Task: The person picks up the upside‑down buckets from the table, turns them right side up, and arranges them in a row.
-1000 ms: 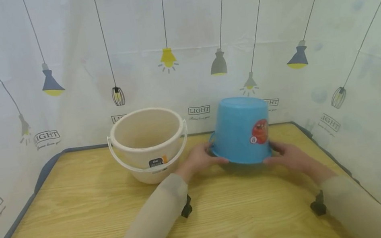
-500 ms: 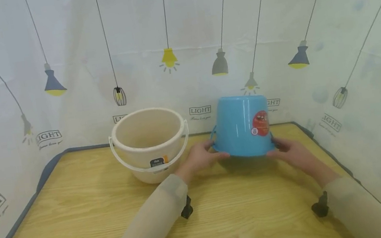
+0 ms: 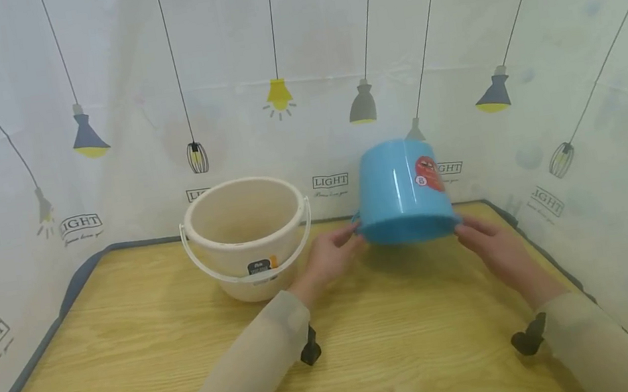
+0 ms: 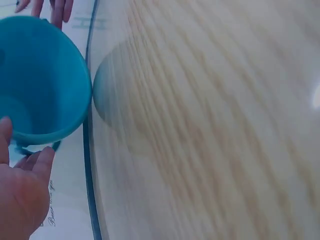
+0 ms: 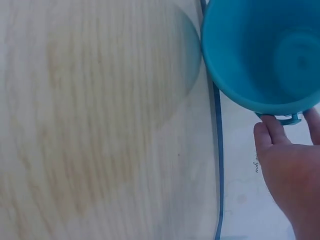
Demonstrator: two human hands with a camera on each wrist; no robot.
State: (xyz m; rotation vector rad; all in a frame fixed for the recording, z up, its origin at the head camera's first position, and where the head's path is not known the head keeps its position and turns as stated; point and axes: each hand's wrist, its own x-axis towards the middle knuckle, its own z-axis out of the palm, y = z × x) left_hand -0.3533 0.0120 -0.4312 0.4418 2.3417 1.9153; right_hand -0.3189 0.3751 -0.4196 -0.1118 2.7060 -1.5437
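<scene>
Upside down and tilted, a blue bucket (image 3: 399,184) hangs above the back right of the table, its mouth facing down and toward me. My left hand (image 3: 331,257) grips its rim at the left, close to where the handle attaches; in the left wrist view the thumb (image 4: 5,132) lies at the rim and the fingers are outside. On the opposite side my right hand (image 3: 497,254) holds the rim by the fingertips, beside the handle lug (image 5: 290,119). The smooth inside of the bucket (image 5: 240,55) shows in both wrist views. A red label (image 3: 429,173) faces me.
Left of the blue bucket, a cream bucket (image 3: 223,259) stands upright on the wooden table (image 3: 161,351), its white handle (image 3: 229,278) hanging down in front. My left forearm passes close to it. A lamp-printed sheet (image 3: 232,40) rises behind the table and along both sides.
The blue bucket has risen from near the tabletop and tipped, so its mouth now turns toward me. Both hands have stayed at its rim. The cream bucket has not moved.
</scene>
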